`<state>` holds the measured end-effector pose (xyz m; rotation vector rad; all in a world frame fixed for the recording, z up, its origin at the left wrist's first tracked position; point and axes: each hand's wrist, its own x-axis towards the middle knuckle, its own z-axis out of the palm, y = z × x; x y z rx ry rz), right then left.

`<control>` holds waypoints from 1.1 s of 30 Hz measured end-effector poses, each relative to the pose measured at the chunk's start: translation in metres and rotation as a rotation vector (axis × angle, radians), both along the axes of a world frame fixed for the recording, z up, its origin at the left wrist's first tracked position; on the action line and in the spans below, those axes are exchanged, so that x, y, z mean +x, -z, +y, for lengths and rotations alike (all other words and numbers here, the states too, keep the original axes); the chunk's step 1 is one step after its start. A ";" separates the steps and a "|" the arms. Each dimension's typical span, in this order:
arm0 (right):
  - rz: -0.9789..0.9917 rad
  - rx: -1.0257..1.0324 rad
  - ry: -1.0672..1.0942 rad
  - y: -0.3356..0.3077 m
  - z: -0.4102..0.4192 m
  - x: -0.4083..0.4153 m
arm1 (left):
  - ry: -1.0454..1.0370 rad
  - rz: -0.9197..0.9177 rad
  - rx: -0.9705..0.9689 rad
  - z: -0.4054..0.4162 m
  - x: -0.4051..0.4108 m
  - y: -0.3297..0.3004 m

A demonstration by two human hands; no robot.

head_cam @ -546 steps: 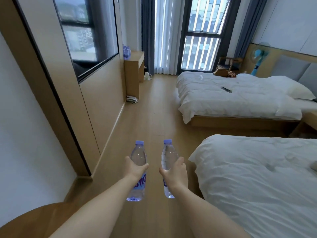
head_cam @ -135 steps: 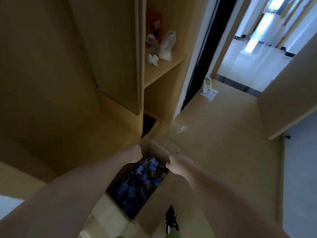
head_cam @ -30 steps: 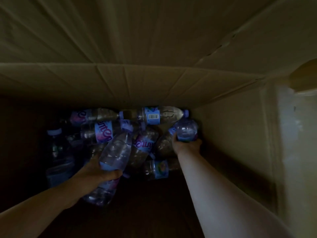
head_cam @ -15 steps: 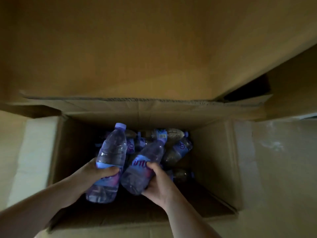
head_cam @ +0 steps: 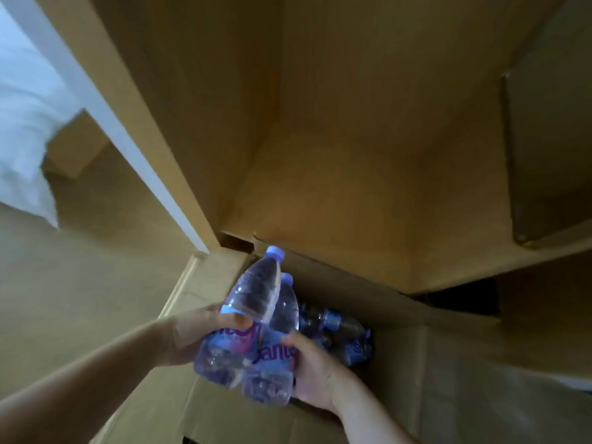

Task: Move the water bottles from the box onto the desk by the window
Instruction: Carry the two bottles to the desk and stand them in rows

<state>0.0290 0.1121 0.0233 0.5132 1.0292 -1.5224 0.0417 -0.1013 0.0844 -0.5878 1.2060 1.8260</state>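
My left hand (head_cam: 195, 334) grips a clear water bottle (head_cam: 253, 290) with a purple cap and a blue-pink label. Right beside it, my right hand (head_cam: 314, 373) grips a second water bottle (head_cam: 282, 318) of the same kind; the two bottles touch each other. Both are held above the open cardboard box (head_cam: 400, 347) on the floor. Several more bottles (head_cam: 339, 331) lie jumbled in the bottom of the box, to the right of my hands. The desk by the window is out of view.
The box stands against a wooden cabinet (head_cam: 352, 123) that rises right behind it, with a door or panel (head_cam: 551, 139) at the right. Wooden floor (head_cam: 64, 299) spreads to the left. A bed's white bedding (head_cam: 22, 129) shows at far left.
Both hands have lifted their bottles up out of the box and brought them together. My view has risen and turned left, so the floor and bed now show.
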 end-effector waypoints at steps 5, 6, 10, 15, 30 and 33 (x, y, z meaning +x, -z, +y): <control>0.301 0.070 -0.025 -0.089 -0.045 0.002 | -0.153 0.114 -0.085 -0.024 0.027 -0.077; 0.333 0.074 -0.016 -0.104 -0.057 0.002 | -0.190 0.140 -0.094 -0.031 0.033 -0.094; 0.458 0.126 -0.106 -0.160 -0.111 0.010 | -0.370 0.247 -0.123 -0.061 0.066 -0.167; 0.662 0.209 -0.371 -0.228 -0.184 0.032 | -0.606 0.249 -0.490 -0.111 0.128 -0.214; 1.112 0.197 -0.785 -0.334 -0.459 0.182 | -1.049 -0.040 -1.022 -0.319 0.333 -0.287; 1.184 0.173 -0.764 -0.354 -0.507 0.213 | -1.134 -0.103 -1.147 -0.348 0.361 -0.308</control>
